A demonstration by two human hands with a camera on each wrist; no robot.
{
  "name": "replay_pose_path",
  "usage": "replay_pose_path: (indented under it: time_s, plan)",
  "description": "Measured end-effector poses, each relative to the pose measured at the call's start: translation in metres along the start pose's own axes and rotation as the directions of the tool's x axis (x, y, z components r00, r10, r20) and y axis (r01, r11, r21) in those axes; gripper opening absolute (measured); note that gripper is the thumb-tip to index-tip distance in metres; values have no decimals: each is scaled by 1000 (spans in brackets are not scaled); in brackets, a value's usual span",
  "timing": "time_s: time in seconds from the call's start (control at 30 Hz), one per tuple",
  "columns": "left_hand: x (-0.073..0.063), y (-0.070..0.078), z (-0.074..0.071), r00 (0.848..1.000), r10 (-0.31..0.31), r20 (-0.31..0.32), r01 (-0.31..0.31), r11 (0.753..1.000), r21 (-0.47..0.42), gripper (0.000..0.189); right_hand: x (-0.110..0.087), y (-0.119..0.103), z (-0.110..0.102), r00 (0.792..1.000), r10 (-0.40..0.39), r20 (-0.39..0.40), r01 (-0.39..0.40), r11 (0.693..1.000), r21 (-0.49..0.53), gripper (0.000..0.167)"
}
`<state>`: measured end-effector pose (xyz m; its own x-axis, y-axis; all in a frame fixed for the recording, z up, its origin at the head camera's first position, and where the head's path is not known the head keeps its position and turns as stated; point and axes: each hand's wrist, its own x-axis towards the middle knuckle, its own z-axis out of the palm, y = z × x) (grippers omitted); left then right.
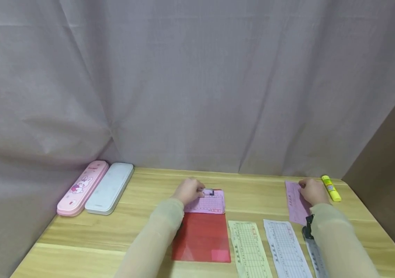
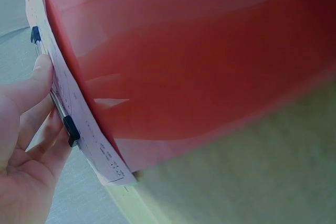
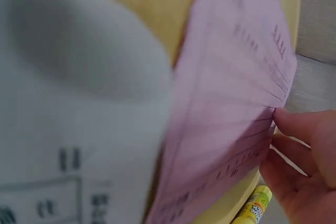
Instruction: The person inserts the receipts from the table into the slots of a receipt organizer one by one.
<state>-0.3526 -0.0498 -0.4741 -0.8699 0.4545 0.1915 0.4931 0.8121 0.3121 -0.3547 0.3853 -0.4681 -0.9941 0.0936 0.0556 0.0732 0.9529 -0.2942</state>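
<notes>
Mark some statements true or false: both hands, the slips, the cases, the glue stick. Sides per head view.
1. The left hand grips the clip at the far end of the red folder. True.
2. The right hand pinches the yellow slip. False: it pinches the edge of a loose pink slip.
3. The yellow slip lies between the red folder and a white slip. True.
4. The pink case lies left of the white case. True.
5. The glue stick stands upright. False: it lies on its side, right of the right hand.
</notes>
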Motion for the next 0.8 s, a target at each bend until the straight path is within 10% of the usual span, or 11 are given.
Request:
replay_pose_path:
  time_s: [0.8]
  plan:
    - [1,-1,0,1000,-6,5,6,1000,2,25,-6,-8,-22,989,27,145,-17,998,-66,18]
